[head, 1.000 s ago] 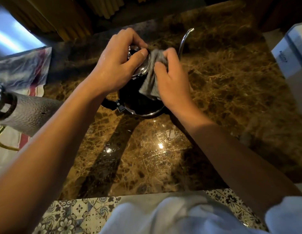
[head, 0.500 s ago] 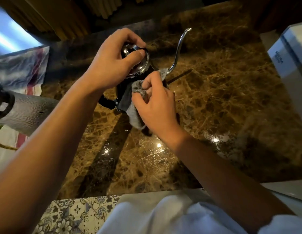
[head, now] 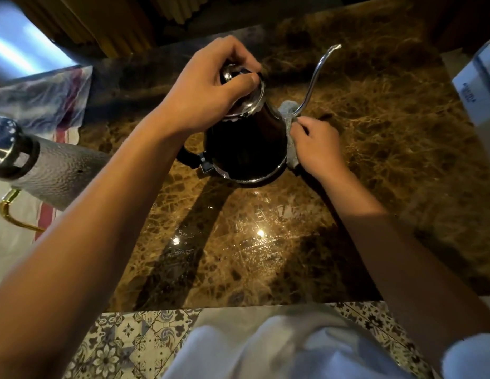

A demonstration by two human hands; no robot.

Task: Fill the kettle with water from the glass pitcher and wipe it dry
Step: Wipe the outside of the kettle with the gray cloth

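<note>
A dark gooseneck kettle (head: 246,149) with a thin silver spout and a chrome lid stands on the brown marble counter (head: 375,165). My left hand (head: 211,94) grips the lid knob from above. My right hand (head: 316,146) presses a grey cloth (head: 289,132) against the kettle's right side, just below the base of the spout. The kettle's black handle points left, partly hidden under my left forearm. The glass pitcher (head: 46,170), ribbed with a dark collar and a gold handle, lies at the left edge.
A striped towel (head: 33,105) lies under the pitcher at left. A white box (head: 479,86) stands at the right edge. Water droplets glint on the counter near its front. Patterned floor tiles (head: 123,340) show below the counter edge.
My right hand has moved with the cloth from the kettle's front face around to its right side near the spout. My left hand stays on the lid.
</note>
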